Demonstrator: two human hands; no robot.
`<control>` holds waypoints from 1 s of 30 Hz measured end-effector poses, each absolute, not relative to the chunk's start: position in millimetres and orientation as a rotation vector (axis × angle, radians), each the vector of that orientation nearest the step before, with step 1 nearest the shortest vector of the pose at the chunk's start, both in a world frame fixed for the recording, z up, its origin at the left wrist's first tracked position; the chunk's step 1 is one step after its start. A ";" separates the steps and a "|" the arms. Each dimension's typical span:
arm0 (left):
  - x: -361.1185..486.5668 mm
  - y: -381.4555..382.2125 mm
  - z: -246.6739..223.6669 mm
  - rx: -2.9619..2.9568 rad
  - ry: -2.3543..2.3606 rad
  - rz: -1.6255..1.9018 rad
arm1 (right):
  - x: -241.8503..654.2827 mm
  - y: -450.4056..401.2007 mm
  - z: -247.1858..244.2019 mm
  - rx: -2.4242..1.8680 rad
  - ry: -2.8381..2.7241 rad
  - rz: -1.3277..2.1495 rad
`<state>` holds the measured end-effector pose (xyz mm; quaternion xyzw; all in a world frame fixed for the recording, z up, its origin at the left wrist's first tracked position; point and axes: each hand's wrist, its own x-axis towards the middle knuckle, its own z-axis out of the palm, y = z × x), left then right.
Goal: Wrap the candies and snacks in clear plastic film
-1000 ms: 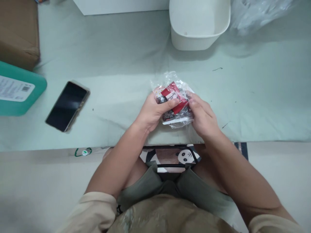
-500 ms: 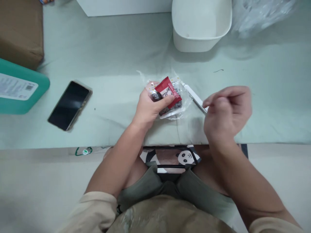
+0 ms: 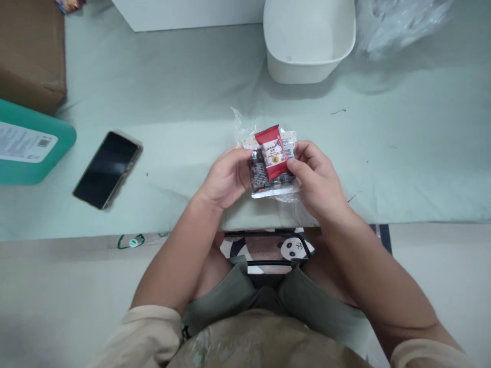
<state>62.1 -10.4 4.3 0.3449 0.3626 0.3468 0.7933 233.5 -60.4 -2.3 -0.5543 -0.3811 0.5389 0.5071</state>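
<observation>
A small red snack packet [image 3: 272, 153] with a printed white label lies over a clear packet with dark contents [image 3: 261, 176]. Both are held above the table's front part. My left hand [image 3: 228, 176] grips the left edge of the dark packet, its thumb on top. From the right, my right hand [image 3: 316, 176] pinches the red packet's lower corner and the packet stack, thumb over it and fingers behind. Crinkled clear plastic wrap [image 3: 241, 125] sticks out behind the packets. What lies under them is hidden.
A black phone [image 3: 108, 169] lies on the left of the green cloth [image 3: 184, 153]. Farther left are a green container [image 3: 38, 171] and a brown box [image 3: 32, 56]. A white bin [image 3: 303, 74], a white box [image 3: 192, 13] and clear plastic [image 3: 399, 25] stand or lie at the back.
My right hand has swung left from the side and taken hold of the packets. The red packet now sits more upright, and my left thumb has shifted off it to the dark packet's edge.
</observation>
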 end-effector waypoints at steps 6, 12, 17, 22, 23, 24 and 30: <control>68.7 -15.2 -3.6 0.910 0.808 0.728 | 229.8 -61.1 -4.2 -1.314 -0.998 1.373; 65.8 -13.9 -6.6 0.831 0.882 0.769 | 226.7 -62.6 -8.0 -1.233 -0.802 1.460; 58.5 -5.9 -3.1 0.751 1.072 0.836 | 224.2 -56.4 -12.9 -1.161 -0.687 1.358; 48.3 0.4 0.0 0.806 1.260 0.976 | 216.8 -53.0 -13.9 -1.101 -0.654 1.218; 46.4 1.0 0.8 0.808 1.279 0.999 | 216.2 -53.3 -13.9 -1.089 -0.601 1.232; 44.7 1.5 1.8 0.805 1.288 1.013 | 216.6 -53.6 -14.0 -1.082 -0.555 1.249; 37.0 4.9 6.1 0.725 1.285 1.083 | 237.6 -51.9 -17.1 -1.112 -0.651 1.249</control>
